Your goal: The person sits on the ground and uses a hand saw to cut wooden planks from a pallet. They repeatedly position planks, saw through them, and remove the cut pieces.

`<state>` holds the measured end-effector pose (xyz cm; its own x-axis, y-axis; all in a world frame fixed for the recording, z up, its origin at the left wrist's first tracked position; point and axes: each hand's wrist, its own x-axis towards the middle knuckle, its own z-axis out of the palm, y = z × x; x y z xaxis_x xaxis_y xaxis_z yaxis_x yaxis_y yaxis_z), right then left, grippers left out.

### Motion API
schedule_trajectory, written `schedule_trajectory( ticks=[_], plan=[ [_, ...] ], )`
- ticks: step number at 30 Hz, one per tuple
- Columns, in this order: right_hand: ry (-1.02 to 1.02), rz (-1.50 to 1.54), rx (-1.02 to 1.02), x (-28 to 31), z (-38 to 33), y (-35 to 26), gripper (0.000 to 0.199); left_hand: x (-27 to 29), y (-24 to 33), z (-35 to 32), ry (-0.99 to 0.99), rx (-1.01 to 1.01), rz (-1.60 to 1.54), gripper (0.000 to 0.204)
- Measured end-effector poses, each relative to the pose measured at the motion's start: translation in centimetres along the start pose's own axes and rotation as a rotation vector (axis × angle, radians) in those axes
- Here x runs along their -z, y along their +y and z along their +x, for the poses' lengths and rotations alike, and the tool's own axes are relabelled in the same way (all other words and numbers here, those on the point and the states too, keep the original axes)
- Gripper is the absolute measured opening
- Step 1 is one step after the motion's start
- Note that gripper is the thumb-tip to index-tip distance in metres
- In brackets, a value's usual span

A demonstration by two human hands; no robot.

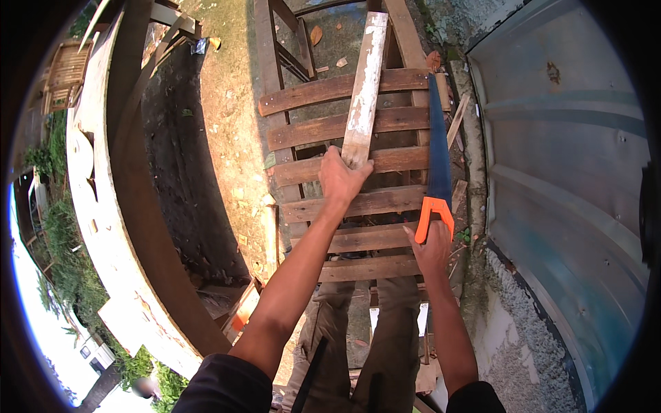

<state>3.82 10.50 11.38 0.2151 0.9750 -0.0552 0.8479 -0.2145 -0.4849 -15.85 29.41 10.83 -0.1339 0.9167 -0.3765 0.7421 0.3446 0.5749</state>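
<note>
My left hand (341, 176) is closed around the near end of a wooden board (365, 82) with flaking white paint. The board points away from me over a slatted wooden frame (323, 130). In my right hand (434, 246) is the orange handle of a handsaw (440, 151). Its long dark blue blade extends forward along the right ends of the slats, apart from the painted board. My fingers wrap the handle, partly hidden behind it.
A corrugated metal sheet (558, 138) stands along the right side. To the left runs a long curved-looking wooden plank (103, 179) with a dark trench-like strip (206, 186) beside it. Scrap wood sticks (458, 120) and dry leaves (316, 34) lie on the ground.
</note>
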Motion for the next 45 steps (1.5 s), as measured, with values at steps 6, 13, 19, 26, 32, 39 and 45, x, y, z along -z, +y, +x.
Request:
schedule_trajectory(
  ticks=[6,13,19,26,32,39,45],
  plan=[
    [-0.249,-0.033,0.106,-3.0,0.1,1.0,0.05,0.1,-0.6,0.1,0.029,-0.027,0.027,0.063],
    [-0.245,-0.062,0.06,-2.5,3.7,0.2,0.041,0.1,-0.4,-1.1,0.101,-0.046,0.031,0.06],
    [-0.233,0.613,-0.369,-0.9,10.2,-3.8,0.037,1.6,0.0,-4.8,0.051,0.017,-0.156,0.057],
    [-0.682,1.514,-0.737,-2.4,16.5,-8.8,0.074,2.6,2.2,-9.0,-0.099,0.263,-0.493,0.055],
    [-0.713,1.164,-0.668,-2.3,17.8,-9.9,0.057,4.3,-1.3,-6.9,-0.02,0.48,-0.708,0.051],
    [-0.383,0.53,0.072,0.5,26.7,-9.5,0.085,-1.8,-6.9,9.7,0.52,0.133,0.294,0.065],
    [-0.175,-0.028,0.504,-3.3,39.9,-5.9,0.079,-3.5,-6.0,11.3,0.435,0.22,0.39,0.07]
  ],
)
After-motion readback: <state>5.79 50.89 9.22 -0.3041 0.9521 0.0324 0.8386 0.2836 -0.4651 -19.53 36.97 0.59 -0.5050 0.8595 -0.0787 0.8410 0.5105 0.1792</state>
